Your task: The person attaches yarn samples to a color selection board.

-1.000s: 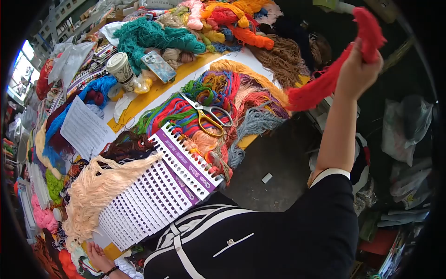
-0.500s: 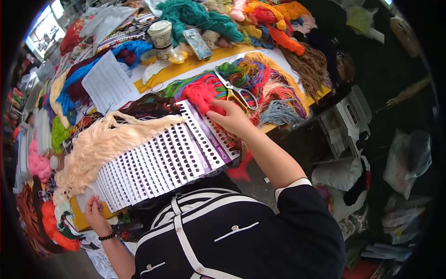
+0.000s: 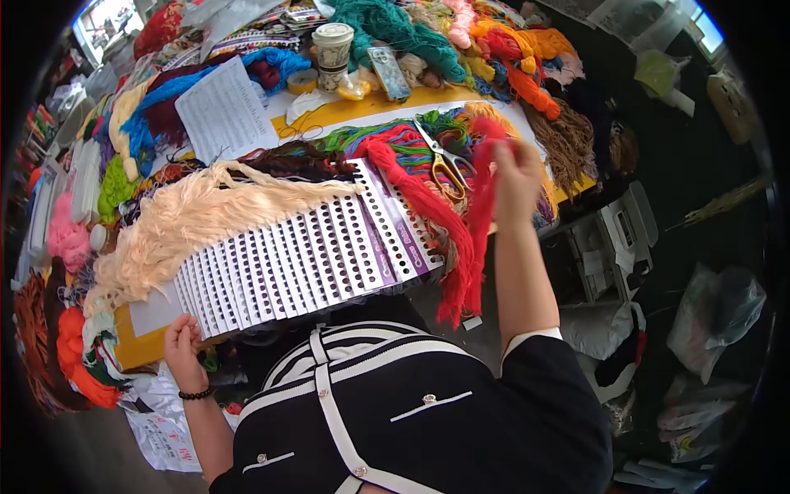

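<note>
My right hand (image 3: 518, 177) is closed around some red embroidery thread (image 3: 481, 193), raised over the table's right side. More of the red skein drapes across the cards and hangs past the table edge. Scissors (image 3: 447, 169) with gold-coloured handles lie on multicoloured threads (image 3: 411, 136) to the left of that hand. White cards with rows of punched holes (image 3: 280, 267) are fanned out before me, partly covered by a peach skein (image 3: 197, 206). At their lower left corner, my left hand (image 3: 184, 346) has its fingers curled together; what they hold, if anything, is hidden.
A lidded paper cup (image 3: 332, 58), a phone in a patterned case (image 3: 388, 72) and a printed sheet (image 3: 226, 111) stand or lie farther back. Teal yarn (image 3: 403, 37) and orange yarn (image 3: 531, 53) are heaped there. A pale machine (image 3: 613, 235) is at the right.
My right hand has lifted to the right, drawing out the bunched red thread into long hanging strands. My left hand stays by the cards' corner, and the view has shifted slightly.
</note>
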Motion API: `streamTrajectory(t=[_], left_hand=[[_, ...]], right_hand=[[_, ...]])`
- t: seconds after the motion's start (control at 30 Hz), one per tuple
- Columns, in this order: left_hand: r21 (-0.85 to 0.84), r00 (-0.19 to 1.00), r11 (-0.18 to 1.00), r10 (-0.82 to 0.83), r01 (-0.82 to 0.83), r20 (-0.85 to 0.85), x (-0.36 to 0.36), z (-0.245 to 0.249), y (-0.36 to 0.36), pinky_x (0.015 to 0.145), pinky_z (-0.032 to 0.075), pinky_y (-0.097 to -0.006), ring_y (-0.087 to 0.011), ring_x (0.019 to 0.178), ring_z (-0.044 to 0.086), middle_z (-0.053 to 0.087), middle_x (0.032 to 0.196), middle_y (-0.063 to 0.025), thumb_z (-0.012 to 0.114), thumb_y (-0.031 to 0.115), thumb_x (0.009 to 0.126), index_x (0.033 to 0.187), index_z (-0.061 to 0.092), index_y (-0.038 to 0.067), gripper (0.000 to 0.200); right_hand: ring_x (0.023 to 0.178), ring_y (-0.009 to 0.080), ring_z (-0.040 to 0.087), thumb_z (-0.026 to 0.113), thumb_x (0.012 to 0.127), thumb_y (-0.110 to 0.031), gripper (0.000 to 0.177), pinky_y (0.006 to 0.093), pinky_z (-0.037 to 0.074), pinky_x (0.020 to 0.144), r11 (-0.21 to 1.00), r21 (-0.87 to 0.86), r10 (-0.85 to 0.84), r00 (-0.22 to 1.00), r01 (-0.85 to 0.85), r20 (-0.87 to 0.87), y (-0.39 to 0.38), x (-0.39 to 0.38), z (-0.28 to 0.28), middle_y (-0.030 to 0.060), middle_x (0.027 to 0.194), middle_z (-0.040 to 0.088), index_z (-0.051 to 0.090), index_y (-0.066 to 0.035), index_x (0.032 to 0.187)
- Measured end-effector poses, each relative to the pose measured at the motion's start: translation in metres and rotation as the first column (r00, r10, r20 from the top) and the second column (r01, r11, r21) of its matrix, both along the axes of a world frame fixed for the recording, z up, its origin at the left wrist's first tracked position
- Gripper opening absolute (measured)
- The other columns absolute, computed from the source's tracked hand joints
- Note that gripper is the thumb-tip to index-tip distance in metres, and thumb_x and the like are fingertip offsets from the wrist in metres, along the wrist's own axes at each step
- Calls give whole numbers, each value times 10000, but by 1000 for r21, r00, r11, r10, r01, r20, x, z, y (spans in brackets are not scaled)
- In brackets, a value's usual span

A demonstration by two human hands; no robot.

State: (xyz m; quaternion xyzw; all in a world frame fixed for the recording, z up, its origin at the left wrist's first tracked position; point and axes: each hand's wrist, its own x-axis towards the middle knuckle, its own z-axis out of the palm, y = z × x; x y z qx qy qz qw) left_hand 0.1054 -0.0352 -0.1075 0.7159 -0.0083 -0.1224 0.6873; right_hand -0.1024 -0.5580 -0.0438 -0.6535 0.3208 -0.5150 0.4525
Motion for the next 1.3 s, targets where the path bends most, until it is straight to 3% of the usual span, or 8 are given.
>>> streamTrajectory(t=[0.13, 0.2, 0.37, 0.5, 0.77, 0.97, 1.07, 1.3], left_hand=[[6, 991, 992, -128, 128, -26, -12, 21, -29, 748, 472, -207, -84, 817, 570, 622, 976, -53, 474, 96, 924, 1101, 557, 13, 213], [15, 971, 972, -234, 233, 40, -19, 39, -56, 757, 469, -226, -99, 818, 570, 624, 981, -61, 477, 89, 917, 1082, 565, 6, 204], [47, 765, 793, -599, 607, 238, -46, 110, -121, 821, 448, -262, -126, 894, 568, 604, 1067, -80, 492, 75, 905, 1090, 553, -26, 219], [-368, 741, 648, -526, 667, 417, -61, 123, -135, 885, 409, -261, -117, 1000, 535, 578, 1082, -50, 581, 144, 891, 1191, 489, -12, 350], [-379, 852, 773, -387, 508, 353, -62, 146, -104, 869, 416, -251, -114, 988, 542, 583, 1064, -51, 544, 120, 911, 1140, 518, -13, 266], [-308, 901, 868, -291, 390, 321, -50, 146, -88, 673, 414, -201, -67, 695, 514, 574, 751, -7, 502, 254, 946, 895, 580, 9, 262], [-220, 902, 905, -284, 364, 325, -48, 155, -72, 615, 393, -184, -49, 615, 484, 547, 661, 14, 491, 286, 949, 841, 587, 22, 301], [-436, 930, 824, -355, 362, 101, -54, 153, -74, 563, 398, -193, -50, 580, 478, 538, 634, 14, 468, 282, 959, 813, 579, 53, 293]], right_hand=[[798, 101, 574, 553, 872, -6, 95, 236, 483, 697, 982, -135, -71, 919, 133, 387, 55, -31, 77, 40, 924, 598, 552, -46, 959], [836, 130, 596, 520, 882, 4, 130, 280, 511, 744, 974, -21, 201, 819, -226, 537, 100, -23, 102, 42, 924, 592, 545, -42, 1000], [664, 82, 541, 560, 844, -16, 95, 203, 425, 593, 446, 341, 662, 562, -827, 497, 188, 24, 108, 13, 783, 568, 533, -58, 925], [755, 76, 574, 607, 813, 48, 155, 206, 469, 697, 102, 394, 736, 336, -913, 589, 232, 56, 95, 28, 862, 599, 525, -39, 910], [748, 48, 550, 613, 870, -94, 164, 195, 453, 661, 208, 386, 978, 200, -899, -61, 249, 72, 96, 10, 855, 613, 593, 7, 998], [737, 85, 556, 604, 876, -135, 177, 247, 446, 672, 389, -91, 918, 394, -917, -42, 255, 83, 94, 25, 775, 625, 652, 29, 925], [771, 88, 562, 582, 880, -80, 121, 233, 440, 738, 313, 308, 896, 387, -898, 218, 255, 80, 101, 30, 832, 631, 655, 10, 914], [772, 98, 579, 554, 906, -170, 194, 250, 458, 741, -12, 555, 861, 273, -832, 429, 264, 93, 90, 42, 864, 641, 625, -11, 990]])
